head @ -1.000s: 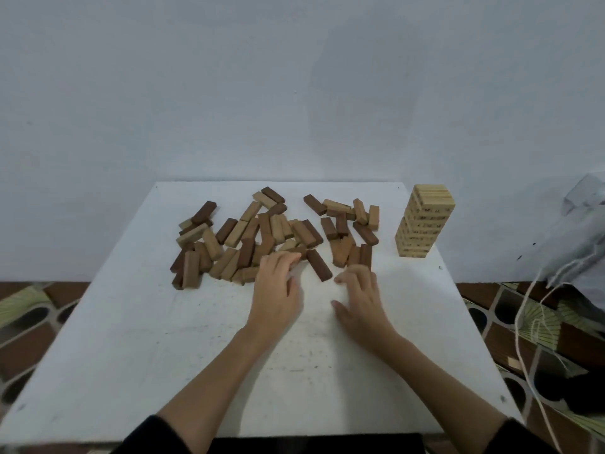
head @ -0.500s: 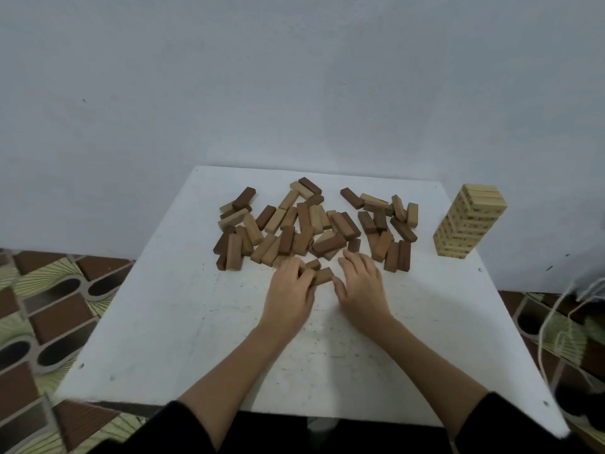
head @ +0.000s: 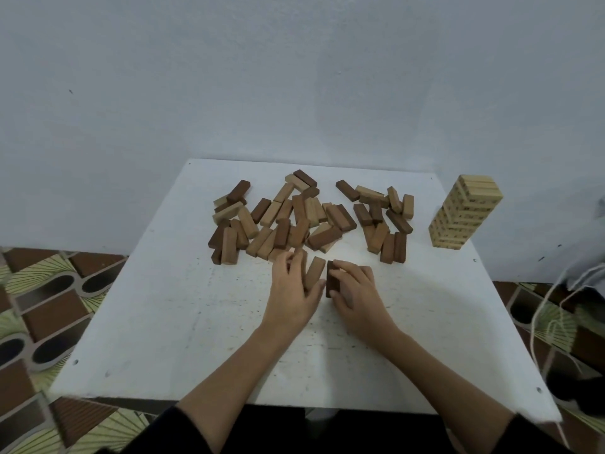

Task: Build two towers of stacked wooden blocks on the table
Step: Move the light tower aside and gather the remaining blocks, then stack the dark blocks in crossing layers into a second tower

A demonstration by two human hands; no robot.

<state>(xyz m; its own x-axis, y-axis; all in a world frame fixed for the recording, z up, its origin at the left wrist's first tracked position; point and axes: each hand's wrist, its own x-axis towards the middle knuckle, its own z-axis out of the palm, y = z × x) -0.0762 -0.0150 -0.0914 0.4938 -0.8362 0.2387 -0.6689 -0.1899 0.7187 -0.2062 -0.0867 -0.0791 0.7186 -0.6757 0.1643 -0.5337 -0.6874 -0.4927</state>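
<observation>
**Two blocks drawn out of the pile**

While the loose pile of blocks (head: pixel 304 217) sprawls across the white surface (head: pixel 163 322), the right hand (head: pixel 355 290) pinches a dark block (head: pixel 333 279) just in front of it, long axis pointing away. Beside it, the left hand (head: pixel 293 286) curls its fingers on a light block (head: pixel 315 271), tilted slightly rightward. A pale finished tower (head: pixel 465 213) stands right of the pile.

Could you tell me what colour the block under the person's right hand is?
Dark brown: the block the right hand grips, seen in the head view.
</observation>
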